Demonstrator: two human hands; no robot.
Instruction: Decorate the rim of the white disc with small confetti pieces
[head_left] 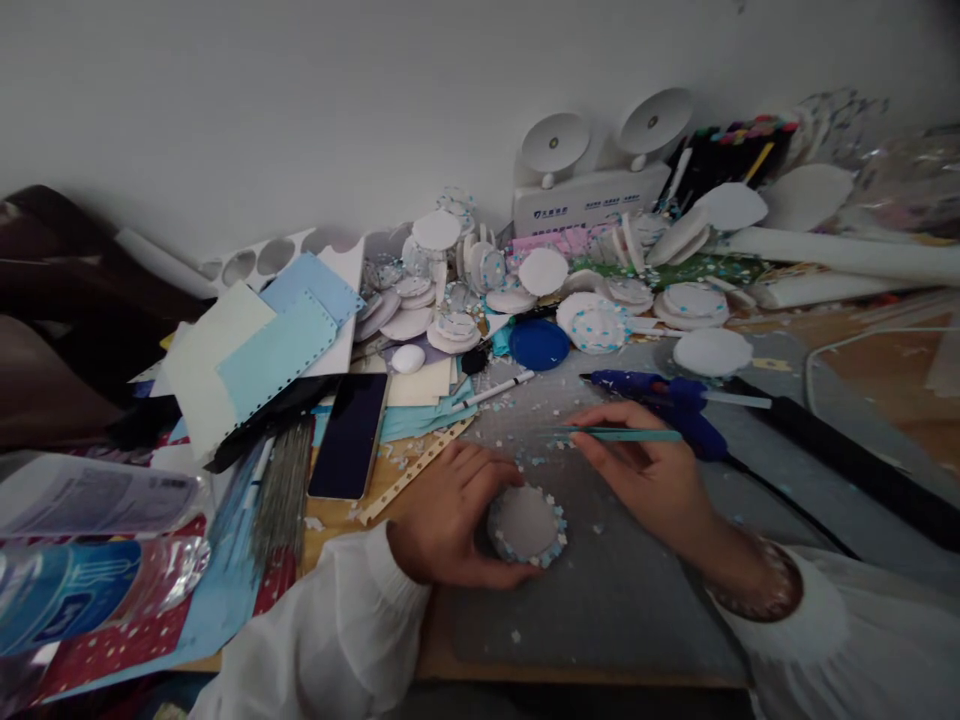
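Observation:
My left hand [450,515] grips a white foam disc [525,523] rimmed with small blue and white flowers, holding it flat on the grey mat [622,590]. My right hand [649,475] holds a thin teal stick-like tool [622,434] that points left, its tip above tiny paper flowers scattered on the mat just beyond the disc. A blue hot glue gun [667,395] lies right behind my right hand, with its black cord running to the right.
Many white discs [697,300] are piled along the wall with a blue lid [538,343], a white pen [495,391] and a white twin-dish device [589,190]. A black phone [349,435], coloured paper sheets [259,355] and plastic packets [82,560] crowd the left.

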